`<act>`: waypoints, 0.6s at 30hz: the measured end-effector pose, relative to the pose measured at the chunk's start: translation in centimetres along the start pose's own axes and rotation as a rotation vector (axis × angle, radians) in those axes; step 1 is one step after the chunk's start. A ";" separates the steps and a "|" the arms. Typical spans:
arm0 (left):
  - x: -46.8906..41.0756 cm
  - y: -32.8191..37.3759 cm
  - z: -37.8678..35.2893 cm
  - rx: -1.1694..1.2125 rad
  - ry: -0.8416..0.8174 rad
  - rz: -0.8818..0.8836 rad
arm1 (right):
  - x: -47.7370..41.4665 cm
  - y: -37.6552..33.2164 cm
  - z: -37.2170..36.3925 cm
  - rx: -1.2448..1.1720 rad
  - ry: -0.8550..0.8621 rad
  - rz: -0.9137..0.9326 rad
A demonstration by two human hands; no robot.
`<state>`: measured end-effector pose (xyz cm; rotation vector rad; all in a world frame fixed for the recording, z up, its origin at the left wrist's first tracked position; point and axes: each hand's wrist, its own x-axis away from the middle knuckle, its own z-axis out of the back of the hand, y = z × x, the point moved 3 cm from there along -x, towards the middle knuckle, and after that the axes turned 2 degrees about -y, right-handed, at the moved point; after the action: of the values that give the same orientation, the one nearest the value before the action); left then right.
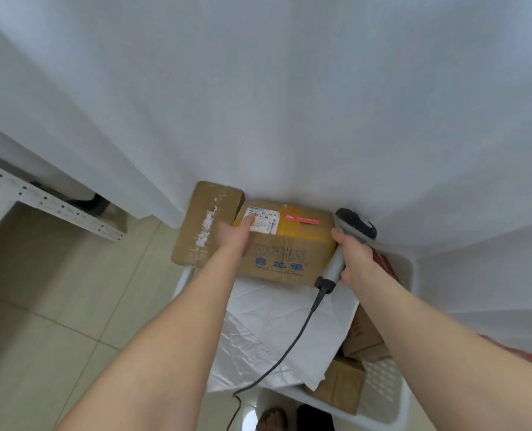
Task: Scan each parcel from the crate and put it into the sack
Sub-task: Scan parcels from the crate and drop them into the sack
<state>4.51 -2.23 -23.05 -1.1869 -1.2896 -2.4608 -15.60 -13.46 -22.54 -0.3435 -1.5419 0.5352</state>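
Note:
A brown cardboard parcel [284, 247] with blue print and a white barcode label lies across the far end of the white plastic crate [395, 396]. My left hand [235, 236] grips its left end, thumb on the label. My right hand [356, 258] holds a grey corded barcode scanner [350, 231], its dark head level with the parcel's right end. A second taped brown parcel [204, 222] leans at the crate's far left corner. A white poly mailer [277, 331] and several smaller brown boxes [339, 384] lie in the crate. No sack is identifiable.
White cloth [258, 104] hangs over a surface and fills the upper view, touching the parcels. A perforated white metal shelf rail [50, 203] stands at the left. Beige floor tiles [40, 306] lie left of the crate. The scanner cable [277, 362] trails toward my feet.

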 end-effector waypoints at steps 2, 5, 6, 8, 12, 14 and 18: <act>2.8 1.5 1.6 0.063 0.066 -0.039 | 3.1 -1.0 0.7 0.012 0.034 0.026; 7.1 4.0 4.0 0.115 0.076 -0.077 | 8.0 -2.2 1.7 0.002 0.068 0.040; 8.6 4.9 4.7 0.098 0.071 -0.102 | 9.5 -2.5 2.0 -0.016 0.064 0.040; 11.2 6.6 5.9 0.048 0.049 -0.161 | 12.4 -3.1 2.5 -0.046 0.055 0.030; 15.2 8.9 7.7 0.128 0.004 -0.145 | 16.6 -4.3 3.1 -0.050 0.047 0.041; 16.7 9.6 8.5 0.209 -0.005 -0.107 | 18.2 -4.7 3.4 -0.052 0.022 0.052; 19.6 10.9 10.1 0.237 0.000 -0.070 | 21.2 -5.7 4.1 -0.068 -0.004 0.086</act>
<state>1.69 3.00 0.87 -1.0993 -1.5949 -2.2716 -20.14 -7.53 -1.51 -0.4632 -1.5568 0.5511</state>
